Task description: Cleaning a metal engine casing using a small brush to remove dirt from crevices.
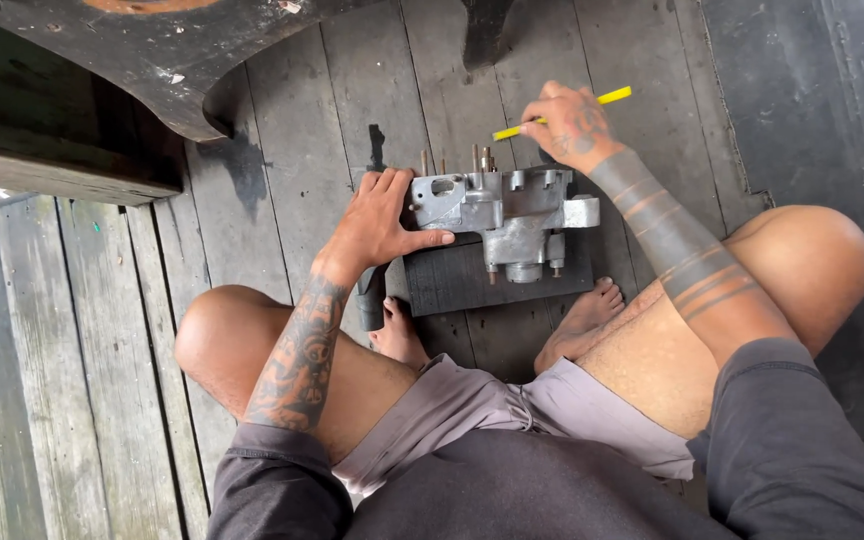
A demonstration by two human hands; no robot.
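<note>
We sit cross-legged on grey wooden floorboards [102, 330] with a cast-aluminium engine housing [500, 212] set between our bare feet, resting on a dark ridged block [452, 280] that appears to keep it level and off the planks. Our left hand [380, 222] presses flat against the near-left end of the housing, fingers spread over its top edge and the thumb stretched along its side, touching but not wrapped round it; the grip looks meant to steady the casting so it does not slide on the block. Our right hand [567, 122] hovers just beyond the far edge of the housing, its fingers closed together round a slim yellow tool [564, 112], held much as one holds a pencil, with one end sticking out past the knuckles and the other slanting down towards the studs [480, 158] that rise from the casting's far side. Whether that lower tip touches a stud we cannot tell. Beneath the left palm a dark handle-like piece [372, 298] lies on the boards, just beside the block. Beyond the fingers of both hands, a black curved slab [132, 50] overhangs the floor, well apart from the housing
</note>
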